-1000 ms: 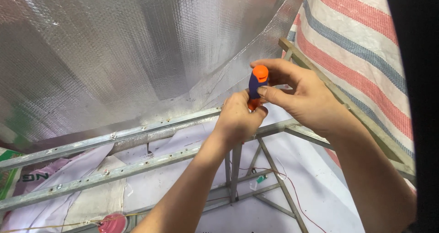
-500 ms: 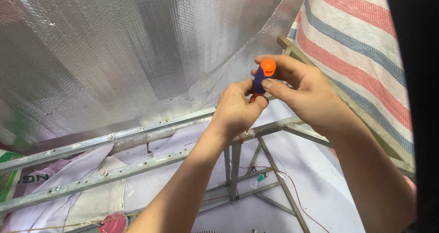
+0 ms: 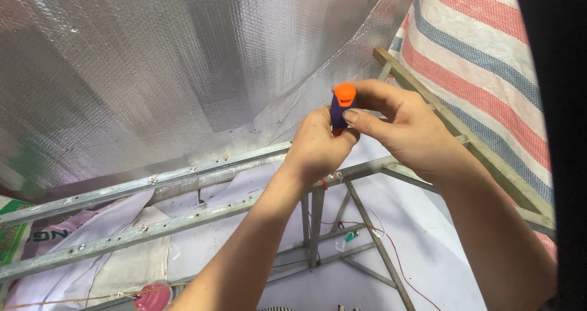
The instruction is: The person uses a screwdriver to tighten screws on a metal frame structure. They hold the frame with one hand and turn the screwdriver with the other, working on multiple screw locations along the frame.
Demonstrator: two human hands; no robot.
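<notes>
A screwdriver point(image 3: 342, 103) with a dark blue handle and an orange cap stands upright between my hands. My right hand point(image 3: 400, 128) grips the handle with its fingers wrapped around the top. My left hand point(image 3: 318, 146) is closed around the lower part, hiding the shaft and tip. Both hands work just above a grey metal angle rail point(image 3: 183, 216), close to the edge of a silver bubble-foil sheet point(image 3: 171, 73).
A second metal rail point(image 3: 147, 182) runs parallel behind the first. Metal struts point(image 3: 315, 225) drop below the hands. A wooden batten point(image 3: 465, 134) edges a red, blue and white striped tarp point(image 3: 483, 48) at the right. Thin red wires point(image 3: 397, 256) and a red round object point(image 3: 151, 297) lie below.
The hands and screwdriver have shifted slightly right and up. The handle has turned a little in my right hand.
</notes>
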